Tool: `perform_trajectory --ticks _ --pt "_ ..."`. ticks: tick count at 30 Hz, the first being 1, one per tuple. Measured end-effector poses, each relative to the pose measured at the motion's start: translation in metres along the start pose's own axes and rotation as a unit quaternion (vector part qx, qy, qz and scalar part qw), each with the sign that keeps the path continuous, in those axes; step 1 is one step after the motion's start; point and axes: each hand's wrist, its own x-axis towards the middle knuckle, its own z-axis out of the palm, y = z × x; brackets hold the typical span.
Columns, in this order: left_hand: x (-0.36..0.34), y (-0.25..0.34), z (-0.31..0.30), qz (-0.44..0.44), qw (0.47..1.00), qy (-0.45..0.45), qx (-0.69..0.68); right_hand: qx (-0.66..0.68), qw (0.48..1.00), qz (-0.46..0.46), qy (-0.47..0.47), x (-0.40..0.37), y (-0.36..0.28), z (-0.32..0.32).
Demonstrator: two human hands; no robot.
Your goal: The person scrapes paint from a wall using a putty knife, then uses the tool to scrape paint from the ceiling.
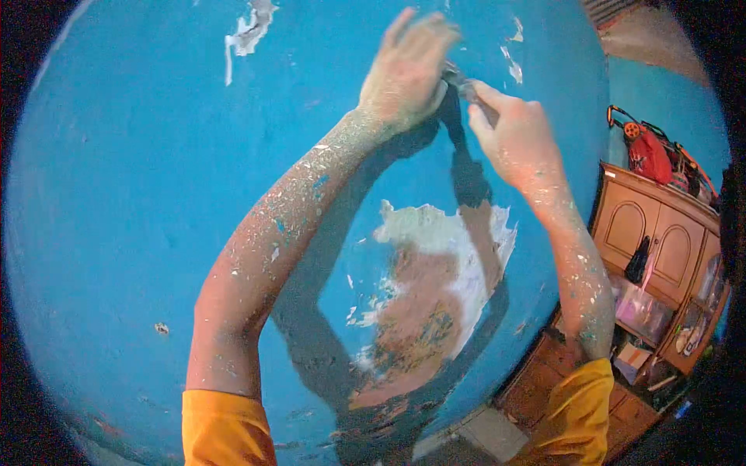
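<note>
A blue painted wall (155, 179) fills most of the view. High on it, my left hand (408, 74) is stretched out with its fingers extended, slightly blurred, its thumb side close to the scraper. My right hand (517, 136) is closed around a grey metal scraper (460, 81), whose blade end points up and left at the wall beside my left hand. The exact edge of the blade is hard to make out. Paint flakes cover both forearms. Below my hands lies a large bare patch (423, 311) with ragged white edges, partly under my shadow.
Smaller chipped spots mark the wall, one at upper left (252, 27) and another at upper right (513, 66). To the right stands a wooden cabinet (633, 221) holding boxes and bags. A red and orange item with a frame (651, 155) rests on top of it.
</note>
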Motion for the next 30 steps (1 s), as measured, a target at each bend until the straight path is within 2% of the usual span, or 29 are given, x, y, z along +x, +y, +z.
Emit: perform_trajectory --ticks 1,2,4,5,6,8,10,12,14,17,19,20,22,24,26,28,29,30 --pt "0.004 -0.001 -0.002 0.027 0.997 -0.060 -0.037 -0.003 1.000 -0.005 0.009 0.000 0.002 -0.001" --pt "0.007 -0.001 -0.005 0.029 0.997 -0.064 -0.031 -0.004 1.000 -0.009 0.020 0.001 0.001 -0.001" --pt "0.014 0.003 -0.011 0.144 0.967 -0.192 -0.090 -0.017 1.000 0.010 0.001 0.003 -0.007 -0.001" --pt "0.016 -0.001 -0.011 0.090 0.958 -0.201 -0.185 -0.029 0.999 0.022 -0.020 0.009 -0.019 0.002" --pt "0.011 -0.007 -0.012 0.085 0.958 -0.206 -0.179 -0.022 0.999 0.017 -0.023 0.008 -0.026 0.004" --pt "0.019 -0.012 -0.030 0.034 0.944 -0.299 -0.135 0.003 0.999 -0.036 -0.005 0.010 -0.035 0.005" --pt "0.019 -0.019 -0.047 0.010 0.948 -0.305 -0.090 -0.008 0.999 -0.050 0.016 0.018 -0.053 0.008" --pt "0.026 -0.032 -0.056 0.021 0.949 -0.311 0.037 -0.021 0.997 -0.061 0.030 0.031 -0.060 0.018" --pt "0.032 -0.074 -0.034 0.045 0.962 -0.270 -0.012 0.041 0.985 -0.134 0.101 0.065 -0.052 0.029" --pt "0.044 -0.090 -0.047 0.042 0.962 -0.262 -0.057 0.003 0.978 -0.191 0.081 0.084 -0.067 0.000" --pt "0.014 -0.069 -0.071 -0.048 0.964 -0.251 -0.070 0.024 0.983 -0.172 0.056 0.047 -0.091 0.013" --pt "-0.004 -0.060 -0.089 -0.047 0.959 -0.277 -0.047 0.034 0.986 -0.154 0.043 0.026 -0.107 0.016" --pt "-0.022 -0.061 -0.099 -0.010 0.969 -0.242 -0.043 -0.013 0.991 -0.116 0.069 0.014 -0.126 0.038" --pt "-0.008 -0.089 -0.090 0.004 0.969 -0.247 -0.026 0.025 0.989 -0.104 0.099 0.037 -0.122 0.048" --pt "0.008 -0.099 -0.089 0.025 0.967 -0.254 -0.009 0.029 0.987 -0.128 0.098 0.057 -0.125 0.026" --pt "0.012 -0.089 -0.100 -0.007 0.969 -0.207 -0.137 0.041 0.985 -0.144 0.081 0.053 -0.133 0.012" --pt "-0.002 -0.076 -0.112 -0.024 0.969 -0.204 -0.139 0.023 0.992 -0.114 0.054 0.035 -0.144 0.009" --pt "-0.016 -0.068 -0.119 -0.030 0.964 -0.248 -0.092 0.003 0.996 -0.086 0.026 0.018 -0.156 0.008"
